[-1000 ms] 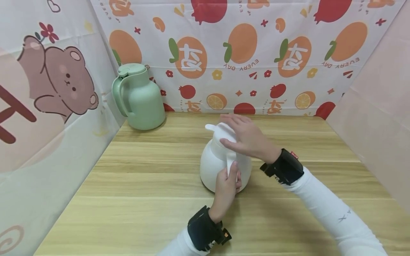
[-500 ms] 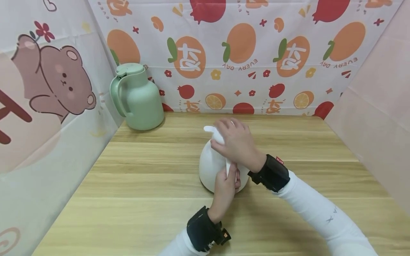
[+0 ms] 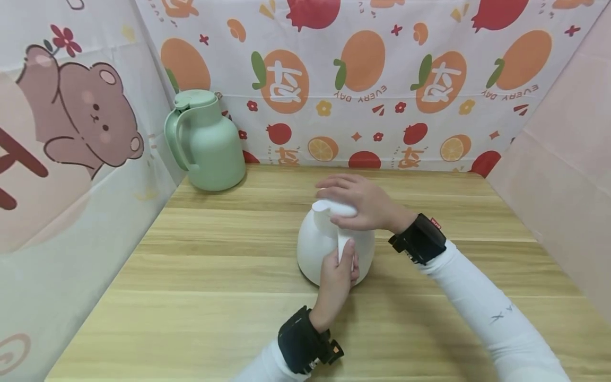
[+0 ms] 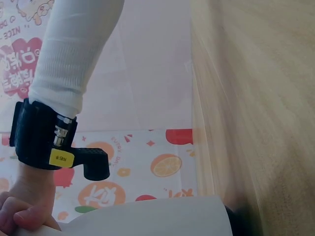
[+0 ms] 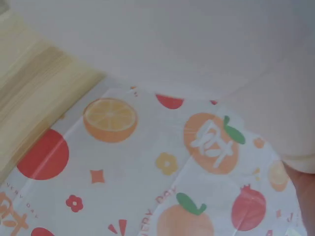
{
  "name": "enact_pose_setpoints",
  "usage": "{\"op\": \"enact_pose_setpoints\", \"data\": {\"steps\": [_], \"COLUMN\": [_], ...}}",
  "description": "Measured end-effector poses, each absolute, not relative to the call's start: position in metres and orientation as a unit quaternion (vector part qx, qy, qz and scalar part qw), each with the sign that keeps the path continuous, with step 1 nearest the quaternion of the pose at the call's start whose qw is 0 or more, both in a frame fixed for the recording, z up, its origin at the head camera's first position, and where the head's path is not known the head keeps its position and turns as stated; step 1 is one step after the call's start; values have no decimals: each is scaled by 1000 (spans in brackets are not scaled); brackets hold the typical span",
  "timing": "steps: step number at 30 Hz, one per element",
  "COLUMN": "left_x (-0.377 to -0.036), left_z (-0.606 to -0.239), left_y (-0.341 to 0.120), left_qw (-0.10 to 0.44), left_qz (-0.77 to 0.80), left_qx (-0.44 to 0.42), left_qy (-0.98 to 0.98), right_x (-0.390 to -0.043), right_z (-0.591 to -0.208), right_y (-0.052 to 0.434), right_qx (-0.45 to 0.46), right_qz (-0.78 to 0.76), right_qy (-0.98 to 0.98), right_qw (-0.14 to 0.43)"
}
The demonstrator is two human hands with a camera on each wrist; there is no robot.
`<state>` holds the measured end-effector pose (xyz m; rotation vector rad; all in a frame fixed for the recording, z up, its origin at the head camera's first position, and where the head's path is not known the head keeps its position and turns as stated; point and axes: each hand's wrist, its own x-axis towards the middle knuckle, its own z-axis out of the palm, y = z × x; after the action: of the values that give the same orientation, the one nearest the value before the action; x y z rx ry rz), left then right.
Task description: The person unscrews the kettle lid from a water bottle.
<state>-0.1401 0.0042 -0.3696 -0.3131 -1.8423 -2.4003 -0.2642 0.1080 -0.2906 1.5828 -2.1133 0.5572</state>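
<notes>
A white thermal jug point(image 3: 312, 249) stands upright on the wooden table. My left hand point(image 3: 335, 278) grips its handle point(image 3: 345, 240), thumb along the top. Above, my right hand point(image 3: 365, 204) holds the jug's white lid point(image 3: 341, 208), with the thumb on the near side and the fingers over the far side. The spout point(image 3: 321, 207) shows left of the fingers. In the left wrist view, the right hand point(image 4: 29, 211) has curled fingers at the top of the jug point(image 4: 162, 216). The jug's pale wall point(image 5: 172, 44) fills the upper right wrist view. Whether the lid is seated, I cannot tell.
A green thermal jug point(image 3: 215, 148) with its handle to the left stands at the back left of the table point(image 3: 200, 313). Behind the table hangs a fruit-printed cloth point(image 3: 324, 127). A bear-printed cloth point(image 3: 95, 116) closes the left side, a plain pink one point(image 3: 563, 175) the right.
My right hand has turned on the lid, first towards me, then back. The lid's tab, earlier pointing left, no longer shows, and the spout is visible. My left hand keeps hold of the handle.
</notes>
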Motion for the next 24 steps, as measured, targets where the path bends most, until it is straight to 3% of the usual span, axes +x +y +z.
{"op": "enact_pose_setpoints", "data": {"steps": [8, 12, 18, 24], "left_x": [-140, -140, -141, -141], "left_z": [-369, -370, -370, -370], "left_y": [4, 3, 3, 2], "left_qw": [56, 51, 39, 43], "left_qz": [-787, -788, -793, -794], "left_qx": [-110, -105, -93, -94], "left_qy": [-604, -605, -601, -599], "right_x": [-260, -244, -225, -231], "right_z": [-288, -287, -288, -291], "right_y": [106, 97, 84, 87], "right_qx": [568, 482, 358, 384], "right_qz": [178, 123, 95, 113], "right_qy": [-769, -824, -894, -879], "right_qw": [234, 269, 252, 260]}}
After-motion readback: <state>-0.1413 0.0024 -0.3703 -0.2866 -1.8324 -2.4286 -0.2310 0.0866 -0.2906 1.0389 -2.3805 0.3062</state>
